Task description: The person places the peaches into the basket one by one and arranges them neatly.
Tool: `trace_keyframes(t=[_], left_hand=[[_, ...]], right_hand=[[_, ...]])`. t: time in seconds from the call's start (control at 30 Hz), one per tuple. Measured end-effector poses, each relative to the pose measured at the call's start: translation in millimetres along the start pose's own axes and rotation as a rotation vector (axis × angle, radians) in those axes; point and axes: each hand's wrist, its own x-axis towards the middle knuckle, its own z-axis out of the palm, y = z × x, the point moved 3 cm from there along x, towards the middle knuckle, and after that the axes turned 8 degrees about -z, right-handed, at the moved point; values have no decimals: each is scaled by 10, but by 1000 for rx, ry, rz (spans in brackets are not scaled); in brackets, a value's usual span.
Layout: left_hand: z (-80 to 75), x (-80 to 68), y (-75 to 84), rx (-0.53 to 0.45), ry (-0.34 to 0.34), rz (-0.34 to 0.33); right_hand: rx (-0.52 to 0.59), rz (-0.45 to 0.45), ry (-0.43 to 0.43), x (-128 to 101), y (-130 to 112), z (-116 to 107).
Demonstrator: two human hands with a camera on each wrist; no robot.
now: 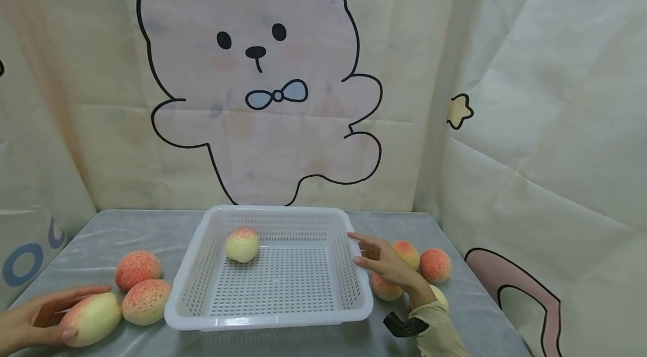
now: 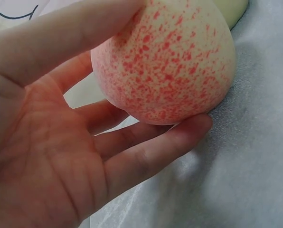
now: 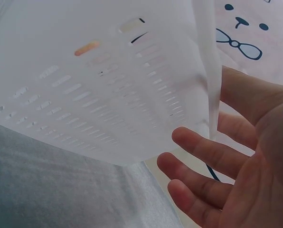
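At the front left, my left hand (image 1: 42,315) holds a pale yellow peach (image 1: 92,320) with red speckles. In the left wrist view its thumb lies over one side of the peach (image 2: 170,66) and the fingers curl round the other. My right hand (image 1: 386,261) is at the right rim of a white plastic basket (image 1: 270,321). The right wrist view shows the rim between its digits, several fingers (image 3: 203,152) outside the basket wall (image 3: 146,109). One peach (image 1: 242,245) sits inside the basket, toward the back left.
Two reddish peaches (image 1: 138,270) (image 1: 146,302) lie between my left hand and the basket. More peaches (image 1: 435,265) are grouped right of the basket, partly behind my right hand and forearm. A grey cloth (image 1: 303,344) covers the table; a printed curtain (image 1: 394,166) hangs behind.
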Motion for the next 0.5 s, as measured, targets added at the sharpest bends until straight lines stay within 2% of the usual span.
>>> trace_keyframes(t=[0.23, 0.4, 0.5], left_hand=[[-99, 18, -110, 27, 33, -38], [-141, -33, -140, 72, 63, 5], [-173, -70, -134, 55, 70, -1]], right_hand=[[9, -11, -4, -9, 18, 9], [12, -9, -12, -7, 25, 17], [14, -12, -18, -1, 24, 10]])
